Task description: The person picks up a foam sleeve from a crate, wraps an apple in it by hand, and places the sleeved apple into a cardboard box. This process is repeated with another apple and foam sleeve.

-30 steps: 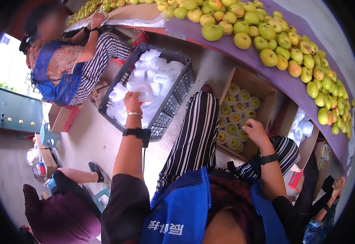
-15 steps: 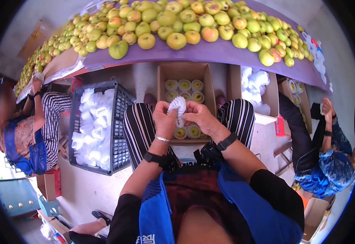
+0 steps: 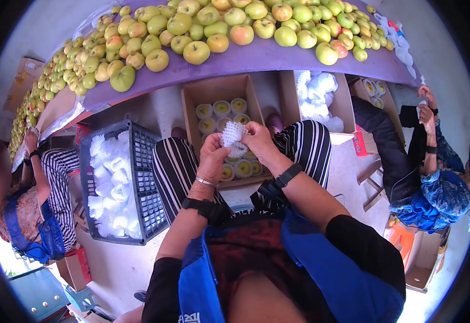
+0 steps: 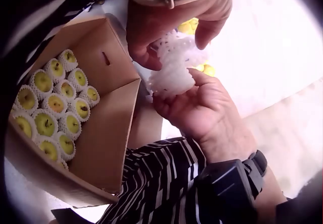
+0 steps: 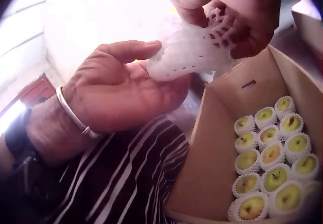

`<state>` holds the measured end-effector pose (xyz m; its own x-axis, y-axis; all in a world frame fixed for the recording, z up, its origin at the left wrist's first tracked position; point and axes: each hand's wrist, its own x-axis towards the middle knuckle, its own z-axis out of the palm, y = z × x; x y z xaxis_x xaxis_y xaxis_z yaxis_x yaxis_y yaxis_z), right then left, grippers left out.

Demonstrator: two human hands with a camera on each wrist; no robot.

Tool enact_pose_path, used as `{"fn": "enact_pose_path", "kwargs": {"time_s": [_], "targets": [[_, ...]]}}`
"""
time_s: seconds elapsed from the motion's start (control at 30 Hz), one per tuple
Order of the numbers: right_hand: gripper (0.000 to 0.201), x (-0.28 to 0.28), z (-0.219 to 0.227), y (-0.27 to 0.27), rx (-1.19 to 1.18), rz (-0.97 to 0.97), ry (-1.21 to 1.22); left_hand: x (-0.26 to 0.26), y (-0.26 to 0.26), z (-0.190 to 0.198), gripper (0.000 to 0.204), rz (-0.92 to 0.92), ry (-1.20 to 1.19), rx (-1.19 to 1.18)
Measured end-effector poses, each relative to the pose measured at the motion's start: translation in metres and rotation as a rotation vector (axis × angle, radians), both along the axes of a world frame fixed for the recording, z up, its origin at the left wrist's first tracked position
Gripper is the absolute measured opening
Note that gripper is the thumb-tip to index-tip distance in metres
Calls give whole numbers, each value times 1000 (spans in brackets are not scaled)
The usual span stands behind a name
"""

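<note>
A white foam net sleeve [image 3: 234, 135] is held between my two hands, above the cardboard box. My left hand [image 3: 211, 160], with a bangle at its wrist, holds one end between thumb and fingers. At the other end, the right hand [image 3: 260, 144] pinches the mesh rim, which looks stretched in the right wrist view [image 5: 218, 31]. Below the hands, the cardboard box [image 3: 192, 90] contains rows of yellow-green apples [image 4: 45, 125], each in its own foam net.
A dark plastic crate [image 3: 147, 177] of foam nets stands at my left. Loose apples [image 3: 196, 53] cover the purple-topped table [image 3: 270, 56] ahead. Another box of nets [image 3: 317, 94] is right of mine. One person [image 3: 30, 199] sits on the left, another [image 3: 434, 183] on the right.
My left hand has come from the crate with a foam net, and the right hand has risen from the apple box to meet it. The head view has swung round toward the table.
</note>
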<state>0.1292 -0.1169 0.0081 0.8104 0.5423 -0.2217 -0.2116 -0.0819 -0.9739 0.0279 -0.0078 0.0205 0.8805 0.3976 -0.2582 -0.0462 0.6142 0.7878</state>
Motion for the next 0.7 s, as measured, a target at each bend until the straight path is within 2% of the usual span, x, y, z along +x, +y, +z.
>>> {"fn": "enact_pose_path", "kwargs": {"time_s": [0.03, 0.1, 0.13, 0.2, 0.23, 0.27, 0.3, 0.33, 0.37, 0.4, 0.43, 0.47, 0.5, 0.53, 0.6, 0.63, 0.67, 0.7], "targets": [[15, -1, 1, -1, -3, 5, -1, 0, -2, -2, 37, 5, -1, -3], [14, -4, 13, 1, -231, -12, -406, 1, -5, -3, 20, 193, 127, 348], [14, -4, 13, 2, -230, -6, -405, -2, -2, -1, 20, 198, 130, 348], [12, -1, 14, 2, -407, -98, -627, -5, 3, 8, 19, 337, 469, 1046], [12, 0, 14, 3, -408, -97, -627, -3, 2, 8, 29, 402, 440, 1089], [12, 2, 13, 4, -399, -180, -571, -3, -2, 11, 29, 402, 439, 1088], [12, 4, 12, 6, -388, -263, -515, -4, -7, 16, 29, 328, 369, 1171], [12, 8, 6, 7, -387, -263, -517, -6, -10, 19, 30, 252, 297, 1253], [14, 12, 2, 9, -253, -282, -466, -5, -11, 17, 26, 109, 221, 1158], [16, 14, -2, 10, -119, -298, -413, -5, -11, 15, 26, 111, 222, 1159], [16, 16, -7, 9, -118, -296, -413, -4, -11, 13, 26, 106, 214, 775], [19, 16, -2, 9, -12, -279, -324, -4, -11, 13, 29, 97, 201, 390], [22, 15, 2, 8, 93, -260, -235, -4, -7, 13, 29, 99, 202, 389], [22, 14, 6, 8, 91, -257, -236, -3, 1, 13, 32, 17, 313, 130], [24, 8, 11, 8, 232, -177, -54, -5, 12, 16, 46, -144, 521, -397], [24, 5, 9, 9, 233, -174, -51, -8, 13, 18, 44, -246, 320, -529], [25, 2, 8, 10, 225, -105, -119, -7, 10, 17, 44, -244, 323, -527], [25, 0, 7, 11, 215, -36, -187, -3, 4, 14, 40, -121, 153, -589]]}}
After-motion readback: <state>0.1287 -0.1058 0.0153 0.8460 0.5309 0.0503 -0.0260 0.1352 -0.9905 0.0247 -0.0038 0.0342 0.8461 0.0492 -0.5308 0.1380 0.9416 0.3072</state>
